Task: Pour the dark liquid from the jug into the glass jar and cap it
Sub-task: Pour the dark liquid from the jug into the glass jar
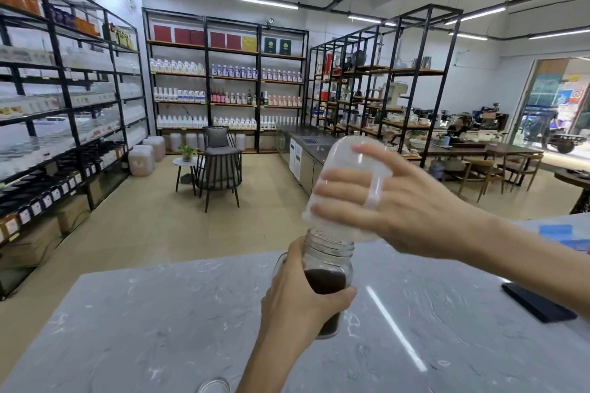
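Glass jar (330, 268) stands upright on the marble tabletop (159, 313), mouth open, threads bare, dark liquid (324, 281) filling roughly its lower half. Left hand (297, 300) wraps the jar body from the near-left side, grip closed around the glass, thumb across the front over the liquid band. Directly above that grip, the clear plastic jug (348, 188) is tipped nearly upside down, its rim at the jar mouth, touching or just over it, can't tell which. Jug looks empty, no stream visible. Right hand (392, 201) holds the jug from the right, grip clamped on its wall, fingers spread across the side, one finger through the handle loop. Below the left grip, at the near tabletop edge, a round clear lid-like thing (213, 385), partly cut off by the frame. Right of the right forearm: a dark flat slab (539, 303) on the tabletop, blue cloth (557, 231) farther back. Beyond the tabletop, shop shelving (223, 83) with bottles, a chair (218, 169).
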